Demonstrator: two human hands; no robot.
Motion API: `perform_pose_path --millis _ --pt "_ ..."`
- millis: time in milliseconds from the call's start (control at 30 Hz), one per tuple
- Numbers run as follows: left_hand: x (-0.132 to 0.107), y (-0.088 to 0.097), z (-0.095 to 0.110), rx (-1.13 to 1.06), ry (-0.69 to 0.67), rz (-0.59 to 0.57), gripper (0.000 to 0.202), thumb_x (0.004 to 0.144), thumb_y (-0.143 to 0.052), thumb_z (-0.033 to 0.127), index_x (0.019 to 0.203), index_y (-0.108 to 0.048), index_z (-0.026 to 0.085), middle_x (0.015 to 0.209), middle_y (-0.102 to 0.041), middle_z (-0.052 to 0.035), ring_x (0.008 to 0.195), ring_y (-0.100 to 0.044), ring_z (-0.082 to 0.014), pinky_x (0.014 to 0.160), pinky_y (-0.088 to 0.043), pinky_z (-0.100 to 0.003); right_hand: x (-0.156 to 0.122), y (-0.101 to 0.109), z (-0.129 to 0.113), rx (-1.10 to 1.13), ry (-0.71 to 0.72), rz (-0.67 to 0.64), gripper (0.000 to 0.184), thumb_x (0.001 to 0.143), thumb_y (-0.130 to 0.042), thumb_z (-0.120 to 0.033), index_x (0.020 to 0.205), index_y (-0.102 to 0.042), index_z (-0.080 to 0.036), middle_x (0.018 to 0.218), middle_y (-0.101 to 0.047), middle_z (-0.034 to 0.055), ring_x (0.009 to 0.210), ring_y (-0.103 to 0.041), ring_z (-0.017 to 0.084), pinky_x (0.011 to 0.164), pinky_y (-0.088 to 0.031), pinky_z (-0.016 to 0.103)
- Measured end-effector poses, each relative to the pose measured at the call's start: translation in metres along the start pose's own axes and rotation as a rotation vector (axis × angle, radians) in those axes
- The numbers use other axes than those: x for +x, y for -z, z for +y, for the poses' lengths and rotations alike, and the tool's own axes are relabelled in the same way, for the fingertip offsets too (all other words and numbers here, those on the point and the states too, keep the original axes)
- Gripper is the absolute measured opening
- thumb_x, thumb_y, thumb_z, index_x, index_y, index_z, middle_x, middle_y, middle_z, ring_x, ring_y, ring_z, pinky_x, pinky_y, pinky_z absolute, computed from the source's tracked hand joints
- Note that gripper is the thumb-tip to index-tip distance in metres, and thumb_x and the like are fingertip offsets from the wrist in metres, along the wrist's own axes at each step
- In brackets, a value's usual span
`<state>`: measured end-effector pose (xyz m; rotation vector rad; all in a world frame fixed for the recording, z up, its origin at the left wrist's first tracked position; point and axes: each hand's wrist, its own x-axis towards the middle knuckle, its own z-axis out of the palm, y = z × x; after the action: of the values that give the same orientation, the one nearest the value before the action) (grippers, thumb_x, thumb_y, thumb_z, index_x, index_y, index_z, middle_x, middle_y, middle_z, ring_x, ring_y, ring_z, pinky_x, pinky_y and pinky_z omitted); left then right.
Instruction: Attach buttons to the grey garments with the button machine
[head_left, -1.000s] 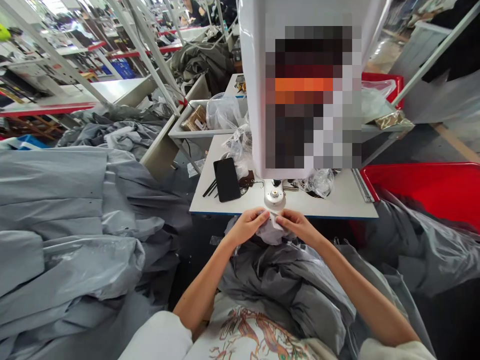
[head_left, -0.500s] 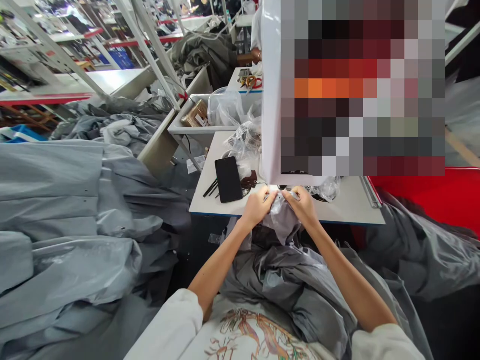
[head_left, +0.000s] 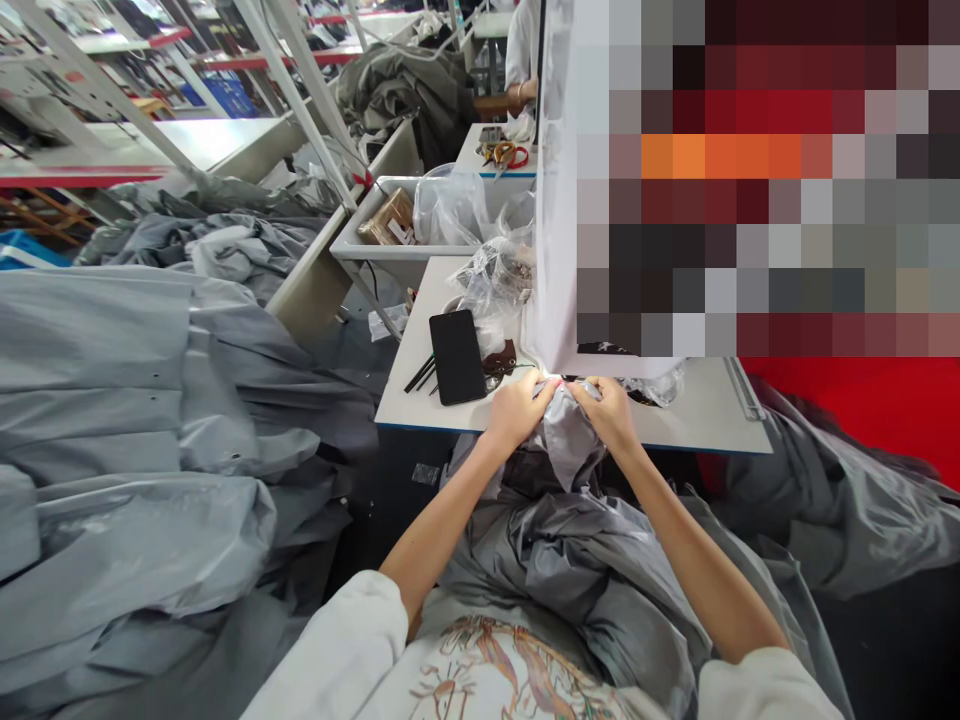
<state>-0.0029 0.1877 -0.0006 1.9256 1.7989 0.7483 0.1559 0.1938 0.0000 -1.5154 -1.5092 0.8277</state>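
Note:
A grey garment lies bunched in my lap and rises to the white machine table. My left hand pinches a fold of the garment's edge just under the white machine head. My right hand is closed on the same fold from the other side. The fabric between the two hands is held up against the machine's underside. The machine's working point is hidden behind the fingers and cloth.
A black phone and dark pens lie on the table left of my hands. Clear plastic bags sit behind them. Piles of grey garments fill the left. A red bin stands at the right. Another person's arm shows far back.
Both hands lifted the pinched fabric from the table's front edge up under the machine head. The view moved closer, and the round metal base is now covered.

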Motion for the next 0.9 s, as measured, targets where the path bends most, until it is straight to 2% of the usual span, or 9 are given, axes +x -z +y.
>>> perform_pose_path --millis 200,267,400,467,567,667,900 --pt "-0.003 -0.003 -0.002 0.040 0.003 0.033 0.041 0.091 -0.044 0.055 0.098 -0.063 0.019 0.079 -0.067 -0.0066 0.080 -0.065 -0.0228 0.068 -0.040 -0.028 -0.005 -0.001 0.001 -0.027 0.038 0.032 0.038 0.077 -0.061 -0.053 0.064 -0.050 -0.020 0.064 -0.050 -0.0013 0.065 -0.046 0.015 0.063 -0.037 0.027" --pt "-0.004 -0.005 -0.006 0.013 -0.015 0.063 0.040 0.091 -0.047 0.053 0.104 -0.061 0.018 0.079 -0.066 -0.0061 0.080 -0.064 -0.0217 0.069 -0.041 -0.027 -0.007 -0.001 0.001 -0.019 0.055 0.038 0.039 0.079 -0.060 -0.053 0.063 -0.046 -0.020 0.063 -0.047 -0.0023 0.064 -0.044 0.014 0.062 -0.036 0.027" --pt "-0.005 -0.007 -0.012 -0.041 -0.200 0.176 0.034 0.091 -0.053 0.042 0.114 -0.060 0.018 0.101 -0.062 -0.0094 0.099 -0.058 -0.0212 0.086 -0.043 -0.030 -0.012 0.000 0.000 -0.019 0.072 0.056 0.041 0.079 -0.060 -0.054 0.063 -0.042 -0.021 0.061 -0.044 -0.0031 0.062 -0.042 0.014 0.061 -0.035 0.027" --pt "-0.004 -0.005 -0.014 -0.080 -0.299 0.153 0.027 0.093 -0.049 0.036 0.110 -0.064 0.020 0.108 -0.059 -0.0089 0.105 -0.054 -0.0204 0.094 -0.040 -0.032 -0.013 0.000 -0.001 -0.021 0.070 0.065 0.040 0.079 -0.059 -0.054 0.063 -0.043 -0.021 0.062 -0.045 -0.0029 0.062 -0.043 0.014 0.061 -0.035 0.027" --pt "-0.004 -0.002 -0.013 -0.144 -0.357 0.075 0.025 0.093 -0.050 0.035 0.106 -0.066 0.022 0.110 -0.059 -0.0068 0.107 -0.052 -0.0190 0.097 -0.040 -0.032 -0.013 0.000 0.000 -0.024 0.077 0.061 0.040 0.080 -0.057 -0.055 0.065 -0.044 -0.021 0.063 -0.047 -0.0022 0.063 -0.044 0.015 0.062 -0.035 0.027" --pt "-0.005 -0.001 -0.010 -0.150 -0.349 0.073 0.027 0.087 -0.060 0.038 0.108 -0.066 0.021 0.111 -0.059 -0.0067 0.106 -0.051 -0.0195 0.096 -0.041 -0.031 -0.012 0.001 0.001 -0.026 0.069 0.044 0.039 0.080 -0.058 -0.055 0.066 -0.046 -0.021 0.064 -0.049 -0.0019 0.064 -0.045 0.015 0.062 -0.036 0.027" --pt "-0.004 -0.005 -0.011 -0.174 -0.321 0.060 0.028 0.085 -0.064 0.033 0.110 -0.067 0.021 0.112 -0.058 -0.0065 0.107 -0.051 -0.0198 0.097 -0.040 -0.032 -0.010 0.004 0.005 -0.026 0.063 0.012 0.035 0.079 -0.059 -0.053 0.070 -0.052 -0.020 0.068 -0.054 -0.0004 0.067 -0.049 0.017 0.064 -0.037 0.028"
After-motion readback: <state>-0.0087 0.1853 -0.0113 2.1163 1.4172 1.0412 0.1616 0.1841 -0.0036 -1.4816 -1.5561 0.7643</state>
